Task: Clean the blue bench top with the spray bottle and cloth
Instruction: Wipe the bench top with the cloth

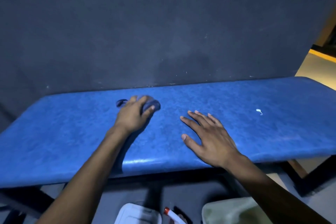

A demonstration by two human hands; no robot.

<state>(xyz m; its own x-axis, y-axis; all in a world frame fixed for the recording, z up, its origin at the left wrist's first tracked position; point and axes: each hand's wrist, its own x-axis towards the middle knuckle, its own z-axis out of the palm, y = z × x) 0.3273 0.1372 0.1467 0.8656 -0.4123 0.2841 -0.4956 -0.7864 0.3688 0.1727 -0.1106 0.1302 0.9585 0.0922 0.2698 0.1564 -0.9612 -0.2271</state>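
The blue padded bench top [72,142] stretches across the view in front of a dark wall. My left hand [133,114] presses a crumpled blue cloth [151,104] onto the bench near its far edge, left of centre. My right hand [209,138] lies flat on the bench with fingers spread, holding nothing. A small white blob [259,111] sits on the bench surface to the right. The spray bottle [172,215], white with a red nozzle, lies on the floor below the bench's front edge.
A white container [134,213] and a pale bucket [234,211] stand on the floor beside the spray bottle. A dark bench leg [298,176] runs down at the right. The dark wall [163,23] rises directly behind the bench.
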